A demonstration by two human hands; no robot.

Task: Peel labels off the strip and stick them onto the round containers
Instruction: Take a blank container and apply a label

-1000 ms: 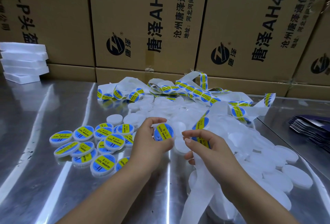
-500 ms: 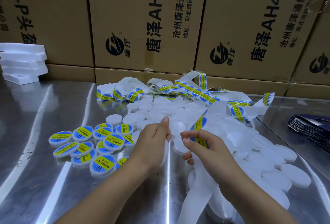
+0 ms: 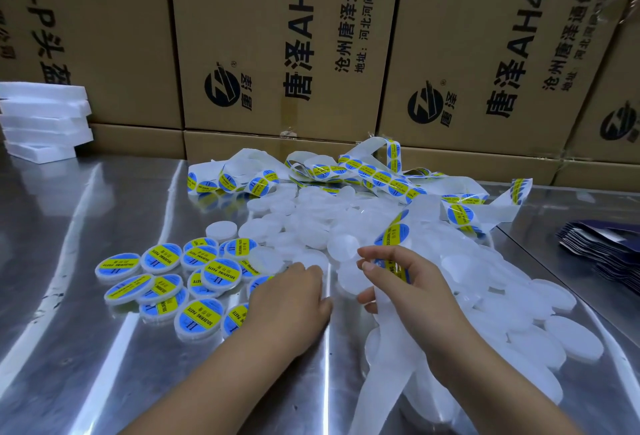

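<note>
My left hand (image 3: 287, 296) lies palm down at the right edge of a cluster of labelled round containers (image 3: 207, 275), which carry blue and yellow stickers. Its fingers curl downward and hide whatever is under them. My right hand (image 3: 412, 292) pinches the white label strip (image 3: 384, 382) between thumb and fingers, with a blue-yellow label (image 3: 394, 237) standing up just above the fingertips. The strip's bare backing trails down toward me. Plain white unlabelled containers (image 3: 311, 226) are heaped behind and to the right of both hands.
The steel table (image 3: 69, 296) holds more coiled label strip (image 3: 367, 171) at the back. Cardboard boxes (image 3: 277, 36) wall off the far edge. White foam slabs (image 3: 41, 122) are stacked far left, and dark flat packets (image 3: 602, 251) lie far right.
My left hand, which held a labelled container up beside the strip, has turned over and dropped left onto the labelled cluster. My right hand keeps its pinch on the strip.
</note>
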